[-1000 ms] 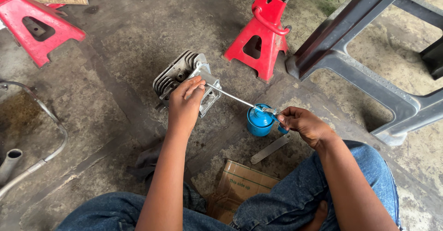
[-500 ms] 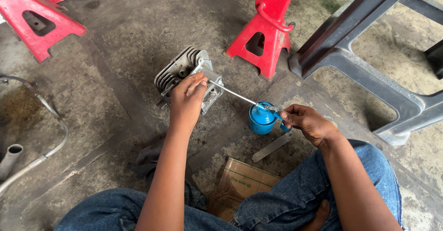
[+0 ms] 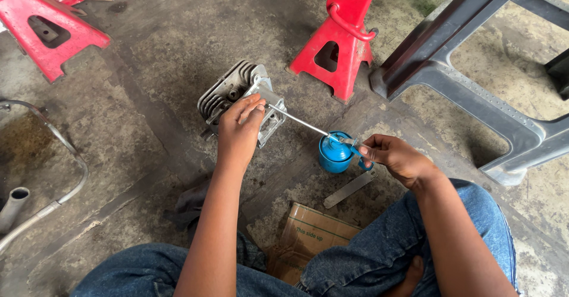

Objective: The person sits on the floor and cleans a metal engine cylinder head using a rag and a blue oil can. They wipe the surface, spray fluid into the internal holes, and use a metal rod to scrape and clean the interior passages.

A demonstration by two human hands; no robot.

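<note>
Left hand (image 3: pixel 240 132) gripping finned grey metal cylinder head (image 3: pixel 240 92), right hand (image 3: pixel 394 157) beside it squeezing blue long-spouted oil can (image 3: pixel 335 152), spout touching the head.

Floor layout as I see it: finned cylinder head (image 3: pixel 237 98) at centre, my left hand (image 3: pixel 240 134) on it. Oil can (image 3: pixel 335 153) just right of the head, its long spout (image 3: pixel 299 121) reaching back to it; my right hand (image 3: pixel 397 157) beside the can. Flat metal bar (image 3: pixel 349 189) nearer me (cardboard box (image 3: pixel 308 238) between my knees). Jack stand (image 3: pixel 341 42) behind the can, a second stand (image 3: pixel 41 30) far left. Bent pipe (image 3: pixel 41 172) at left edge.
</note>
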